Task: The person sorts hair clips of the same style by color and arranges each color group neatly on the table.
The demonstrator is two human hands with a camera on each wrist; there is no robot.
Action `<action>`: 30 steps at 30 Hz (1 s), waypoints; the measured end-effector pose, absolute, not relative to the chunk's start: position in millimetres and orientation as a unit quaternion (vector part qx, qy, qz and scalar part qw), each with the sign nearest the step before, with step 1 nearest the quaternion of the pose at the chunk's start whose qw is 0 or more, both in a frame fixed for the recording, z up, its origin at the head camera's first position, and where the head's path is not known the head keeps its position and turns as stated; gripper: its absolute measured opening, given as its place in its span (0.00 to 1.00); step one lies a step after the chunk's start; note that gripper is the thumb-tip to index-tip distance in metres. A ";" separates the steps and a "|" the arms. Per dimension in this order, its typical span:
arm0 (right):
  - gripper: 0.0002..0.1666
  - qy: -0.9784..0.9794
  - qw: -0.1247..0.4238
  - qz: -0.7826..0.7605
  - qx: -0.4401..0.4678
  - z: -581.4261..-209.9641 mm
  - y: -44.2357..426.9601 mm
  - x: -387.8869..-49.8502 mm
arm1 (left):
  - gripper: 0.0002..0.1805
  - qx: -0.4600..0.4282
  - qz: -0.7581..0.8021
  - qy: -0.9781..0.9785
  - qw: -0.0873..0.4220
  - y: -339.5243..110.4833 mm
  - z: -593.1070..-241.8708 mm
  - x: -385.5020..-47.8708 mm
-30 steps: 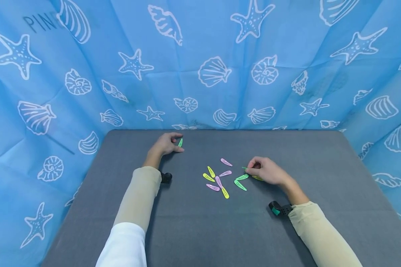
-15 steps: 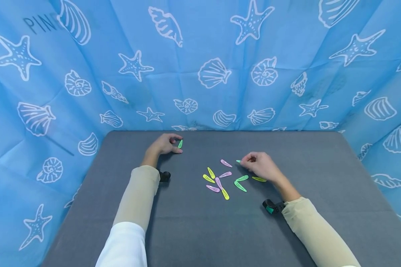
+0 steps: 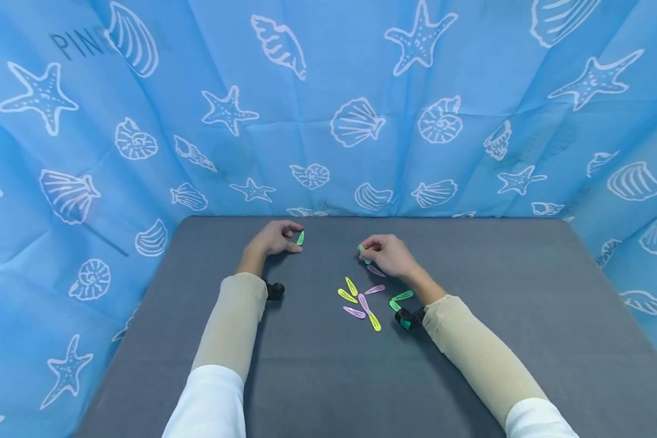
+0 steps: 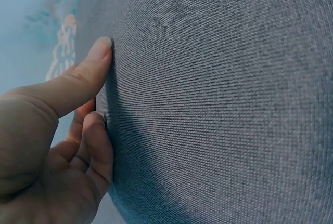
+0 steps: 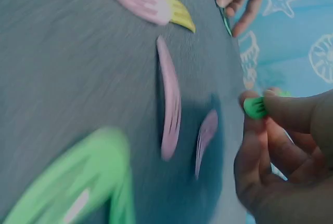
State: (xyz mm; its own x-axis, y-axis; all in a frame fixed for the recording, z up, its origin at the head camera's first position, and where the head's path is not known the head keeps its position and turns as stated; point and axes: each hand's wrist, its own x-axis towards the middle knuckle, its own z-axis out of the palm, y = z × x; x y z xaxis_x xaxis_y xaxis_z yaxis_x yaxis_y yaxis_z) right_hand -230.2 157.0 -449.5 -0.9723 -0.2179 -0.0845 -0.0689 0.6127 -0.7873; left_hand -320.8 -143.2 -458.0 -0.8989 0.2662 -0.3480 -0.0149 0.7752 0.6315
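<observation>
"PIN" lettering (image 3: 76, 44) on blue curtain (image 3: 328, 73), upper left; further letters unclear.

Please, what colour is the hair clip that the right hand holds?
The hair clip is bright green; it shows best in the right wrist view.

A curtain (image 3: 356, 79) hung behind the tabletop (image 3: 312, 383). Near the far edge, one clip (image 3: 300, 238) lay between the thumb (image 3: 294, 248) and fingers (image 3: 292, 225) of the left hand (image 3: 274, 238); to its right, a second clip (image 5: 254, 108) was in the right hand (image 3: 390, 254). Loose clips (image 3: 354, 312) lay before the right hand.
</observation>
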 end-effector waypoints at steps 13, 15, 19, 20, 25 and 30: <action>0.13 0.907 0.046 -0.414 -0.065 -467.7 89.9 -289.3 | 0.33 0.045 0.343 0.917 0.198 -140.8 -464.0 -322.6; 0.12 0.908 0.046 -0.410 -0.064 -469.6 81.8 -294.5 | 0.33 0.045 0.339 0.920 0.194 -141.0 -463.5 -322.8; 0.10 0.915 0.050 -0.395 -0.058 -471.4 68.9 -301.6 | 0.32 0.058 0.330 0.923 0.188 -140.7 -463.1 -322.1; 0.10 0.918 0.052 -0.389 -0.056 -471.2 66.1 -302.6 | 0.32 0.059 0.330 0.923 0.190 -140.8 -463.0 -322.4; 0.13 0.936 0.064 -0.344 -0.037 -469.9 54.2 -307.0 | 0.31 0.065 0.333 0.919 0.199 -141.8 -463.2 -324.1; 0.16 0.946 0.069 -0.314 -0.033 -470.4 47.7 -309.7 | 0.31 0.070 0.336 0.917 0.204 -145.2 -463.2 -324.8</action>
